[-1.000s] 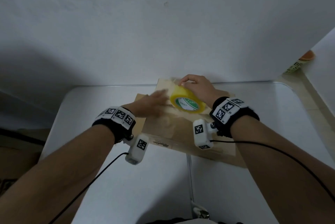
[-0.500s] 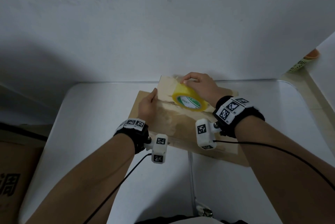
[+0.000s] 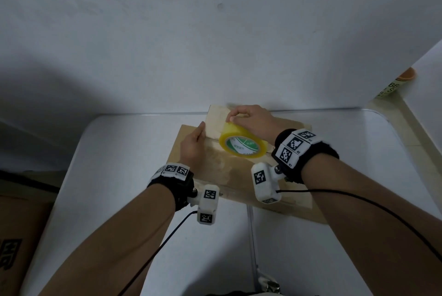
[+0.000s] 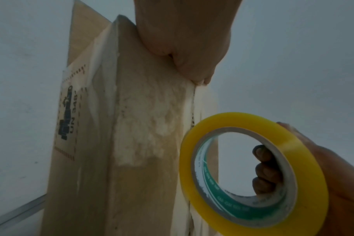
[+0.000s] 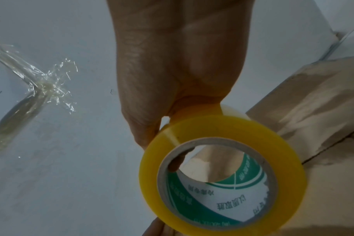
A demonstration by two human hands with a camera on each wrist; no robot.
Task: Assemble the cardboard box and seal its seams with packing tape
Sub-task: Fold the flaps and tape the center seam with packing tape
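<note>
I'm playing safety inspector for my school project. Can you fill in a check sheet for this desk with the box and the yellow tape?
Surface: white table, a seam running down its near part.
Job's things: cardboard box lying flat, old torn tape patches on it; yellow tape roll held on edge over its seam.
Clutter: crumpled clear tape scrap; where it lies is unclear.
Hands: left hand grips the box's left flap edge; right hand holds the roll, fingers through its core.
Cables: black cable from each wrist camera, trailing along the arms.
Surroundings: white wall behind; another cardboard box at left; printed tube at right.
</note>
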